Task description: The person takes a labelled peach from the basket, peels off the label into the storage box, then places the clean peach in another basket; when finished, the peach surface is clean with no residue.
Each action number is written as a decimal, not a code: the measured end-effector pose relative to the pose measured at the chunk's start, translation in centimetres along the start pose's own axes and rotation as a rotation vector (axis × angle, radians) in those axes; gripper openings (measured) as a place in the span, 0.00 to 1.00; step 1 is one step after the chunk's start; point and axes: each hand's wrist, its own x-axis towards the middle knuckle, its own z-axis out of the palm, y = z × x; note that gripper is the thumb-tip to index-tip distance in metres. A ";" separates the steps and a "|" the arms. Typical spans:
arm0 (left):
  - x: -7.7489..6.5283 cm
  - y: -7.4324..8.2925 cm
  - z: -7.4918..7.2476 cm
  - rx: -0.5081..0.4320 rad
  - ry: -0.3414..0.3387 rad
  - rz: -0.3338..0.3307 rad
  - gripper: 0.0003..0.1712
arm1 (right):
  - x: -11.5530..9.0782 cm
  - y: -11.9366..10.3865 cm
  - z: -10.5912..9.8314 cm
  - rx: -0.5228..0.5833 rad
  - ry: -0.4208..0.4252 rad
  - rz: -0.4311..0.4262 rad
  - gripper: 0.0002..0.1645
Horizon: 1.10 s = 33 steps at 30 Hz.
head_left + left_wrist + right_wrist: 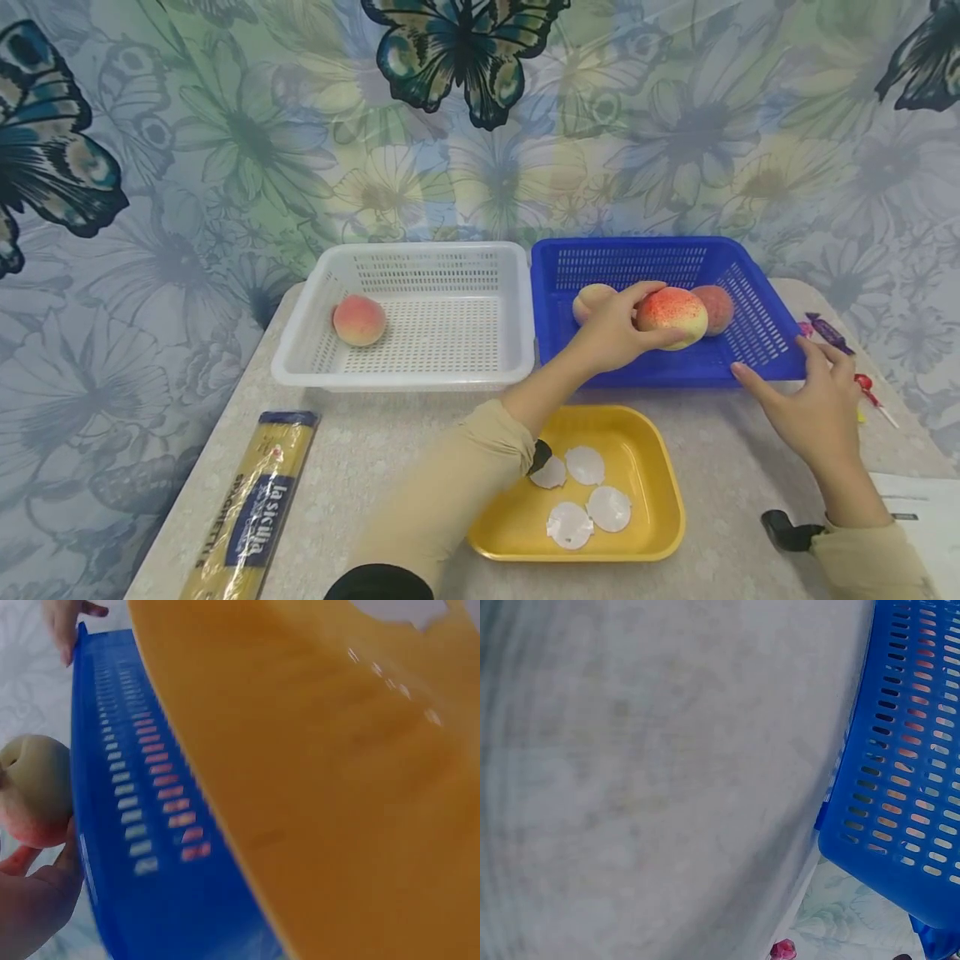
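In the head view my left hand grips a red-and-yellow peach above the blue basket. Behind it in that basket are a pale peach and a darker red peach. My right hand rests at the basket's right front corner, thumb and fingers spread along the rim. One pink peach lies at the left of the white basket. The left wrist view shows the held peach beyond the blue basket wall, with part of my left hand below it.
A yellow tray with several white discs stands in front. Spaghetti in a packet lies at the left. Wrapped candy and a red lollipop lie right of the blue basket, and white paper is at the right edge.
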 end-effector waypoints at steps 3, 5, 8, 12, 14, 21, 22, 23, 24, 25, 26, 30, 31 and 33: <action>1.2 -0.2 1.3 -0.017 0.000 -0.018 0.40 | 0.0 0.1 0.1 0.016 -0.022 0.016 0.64; 1.9 -0.3 2.1 0.007 0.013 -0.027 0.40 | 0.0 0.1 0.1 0.026 -0.031 0.025 0.65; 2.8 -0.3 3.1 0.082 0.037 -0.051 0.39 | 0.0 0.2 0.1 0.034 -0.052 0.048 0.65; 3.6 -0.3 4.1 0.202 0.056 -0.077 0.39 | 0.1 0.2 0.0 0.034 -0.077 0.068 0.66; 3.9 -0.5 4.5 0.226 0.050 -0.085 0.38 | 0.2 0.3 0.0 0.037 -0.083 0.069 0.66; 4.3 -0.8 5.5 0.163 -0.009 -0.188 0.39 | 0.1 0.1 0.0 0.046 -0.105 0.091 0.66; 4.4 -0.8 5.6 0.155 -0.016 -0.209 0.39 | 0.1 0.1 0.0 0.047 -0.106 0.093 0.66; 4.4 -0.8 5.6 0.155 -0.022 -0.220 0.39 | 0.1 0.1 0.0 0.049 -0.106 0.095 0.66; 4.5 -0.8 5.7 0.153 -0.028 -0.226 0.39 | 0.1 0.0 0.1 0.050 -0.106 0.096 0.66; 4.6 -0.9 5.7 0.156 -0.036 -0.227 0.39 | 0.0 0.0 0.1 0.052 -0.106 0.096 0.66; 4.7 -0.9 5.7 0.164 -0.044 -0.223 0.39 | 0.0 0.0 0.1 0.052 -0.105 0.096 0.66; 5.2 -1.2 5.9 0.194 -0.074 -0.188 0.37 | 0.1 0.1 0.1 0.061 -0.107 0.095 0.66; 5.3 -1.2 5.9 0.204 -0.085 -0.180 0.37 | 0.1 0.1 0.1 0.063 -0.107 0.093 0.66; 5.5 -1.3 6.0 0.221 -0.110 -0.162 0.37 | 0.1 0.1 0.0 0.067 -0.107 0.089 0.66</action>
